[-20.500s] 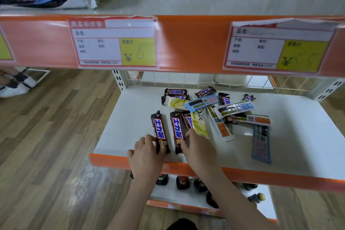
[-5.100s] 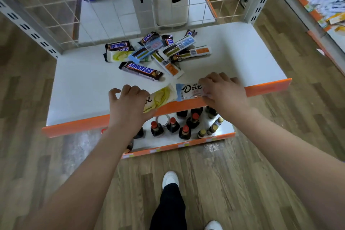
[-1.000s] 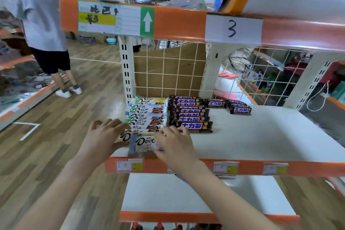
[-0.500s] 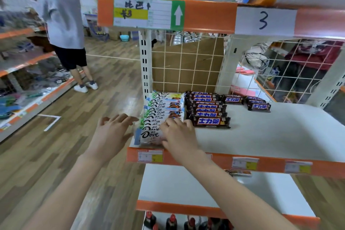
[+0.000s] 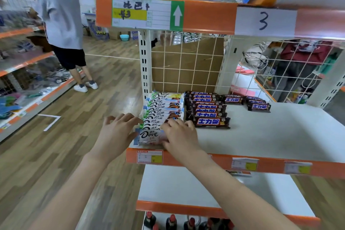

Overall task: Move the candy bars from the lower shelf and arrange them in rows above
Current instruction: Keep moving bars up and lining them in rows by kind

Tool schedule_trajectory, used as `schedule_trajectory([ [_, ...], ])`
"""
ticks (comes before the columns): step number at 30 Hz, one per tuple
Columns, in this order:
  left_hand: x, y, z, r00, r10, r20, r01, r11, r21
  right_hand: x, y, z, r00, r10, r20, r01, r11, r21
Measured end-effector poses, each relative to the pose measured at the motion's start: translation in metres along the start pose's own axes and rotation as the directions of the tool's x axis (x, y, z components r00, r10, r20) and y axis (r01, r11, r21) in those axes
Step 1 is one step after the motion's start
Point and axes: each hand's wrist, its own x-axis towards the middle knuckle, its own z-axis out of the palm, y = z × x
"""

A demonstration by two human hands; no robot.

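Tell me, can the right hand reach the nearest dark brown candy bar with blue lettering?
Probably yes. The right hand lies on the white Dove bar, beside the nearest dark brown candy bar; nothing stands between them.

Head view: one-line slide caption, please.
Both hands, left hand and right hand, seat a Dove bar fronting its row.

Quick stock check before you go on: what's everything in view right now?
Dove bars: one row, white wrappers, shelf's left end.
Front Dove bar: one, white, at the shelf lip, between both hands.
Snickers bars: one row plus a few behind, brown, right of the Doves.
Shelf: white, orange edge.
Bottles: several, red caps, bottom tier.
Bystander: one, grey shirt, left aisle.
Left hand, right hand: on the front Dove bar.
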Motion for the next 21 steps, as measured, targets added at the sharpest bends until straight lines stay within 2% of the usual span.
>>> schedule_trajectory([
  [12, 0.020, 0.059, -0.009, 0.997, 0.076, 0.030, -0.075, 0.996, -0.045, -0.046, 0.051, -0.033, 0.994, 0.111, -0.003, -0.111, 0.993, -0.041],
  [19, 0.030, 0.131, -0.011, 0.991, 0.114, 0.076, -0.106, 0.988, -0.111, -0.098, 0.103, -0.056, 0.968, 0.248, 0.033, -0.243, 0.964, -0.107],
  [21, 0.033, 0.157, -0.012, 0.985, 0.134, 0.110, -0.122, 0.986, -0.112, -0.118, 0.118, -0.064, 0.958, 0.288, 0.001, -0.286, 0.950, -0.128],
])
